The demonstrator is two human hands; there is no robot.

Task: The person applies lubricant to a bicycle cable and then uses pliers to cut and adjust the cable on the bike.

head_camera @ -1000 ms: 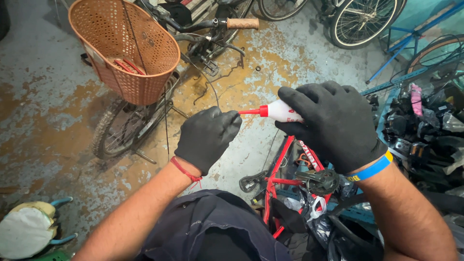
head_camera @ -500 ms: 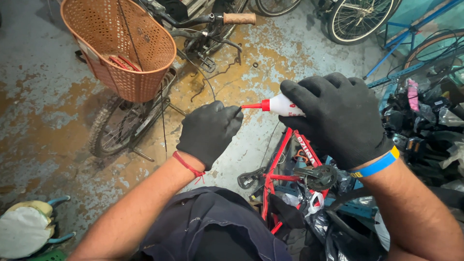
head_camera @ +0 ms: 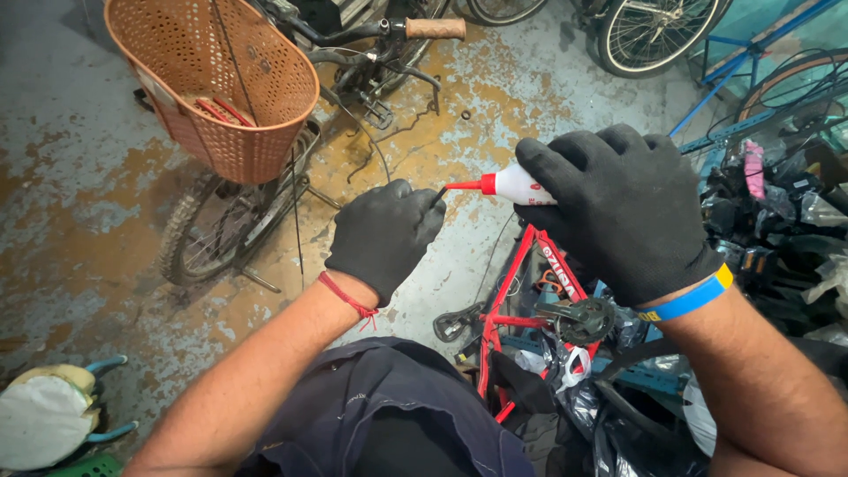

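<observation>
Both hands wear black gloves and are held up in front of the body. The right hand (head_camera: pixel 623 208) is wrapped tight around a small white bottle (head_camera: pixel 521 185) with a red pointed tip (head_camera: pixel 466 185). Most of the bottle is hidden inside the fist; only its front end pokes out to the left. The tip points at the left hand (head_camera: pixel 384 234), which is curled into a fist. Something thin and dark (head_camera: pixel 439 193) sticks out of that fist and meets the red tip; what it is cannot be told. A blue and yellow band (head_camera: pixel 689 300) sits on the right wrist, a red string (head_camera: pixel 346 299) on the left. Below the right hand lies a red bike frame (head_camera: pixel 508 291) with a white label. Far up left of the hands is an orange basket (head_camera: pixel 216 84).
</observation>
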